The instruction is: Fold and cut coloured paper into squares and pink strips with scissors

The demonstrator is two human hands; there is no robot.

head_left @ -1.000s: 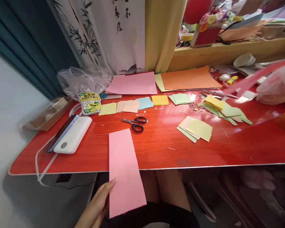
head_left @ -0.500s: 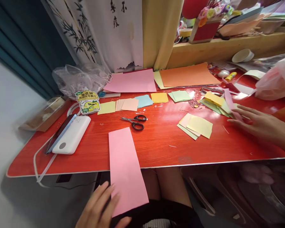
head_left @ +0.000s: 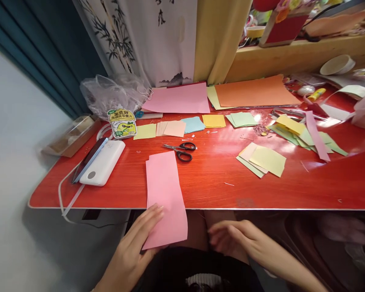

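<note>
My left hand [head_left: 142,239] grips the lower left part of a pink paper strip [head_left: 166,194], thumb underneath and fingers on top. The strip reaches over the table's front edge, its far end lying on the tabletop. A second pink layer shows along its left and top edges. My right hand [head_left: 231,237] is over my lap, right of the strip and apart from it, loosely bent and slightly blurred; nothing shows in it. Black-handled scissors [head_left: 184,151] lie just beyond the strip's far end. A narrow pink strip [head_left: 317,136] rests on green and yellow paper scraps [head_left: 290,125] at the right.
Small paper stacks line the red table [head_left: 207,178]: light green, peach, blue [head_left: 193,124], yellow and mint. Pale yellow pieces [head_left: 267,159] lie nearer. Pink [head_left: 179,99] and orange sheets [head_left: 255,92] sit behind. A white power bank [head_left: 102,164] with a cable is at left.
My right hand has left the scraps at the right and come to my lap. My left hand has closed on the pink strip, whose layers now show offset. The view has shifted slightly.
</note>
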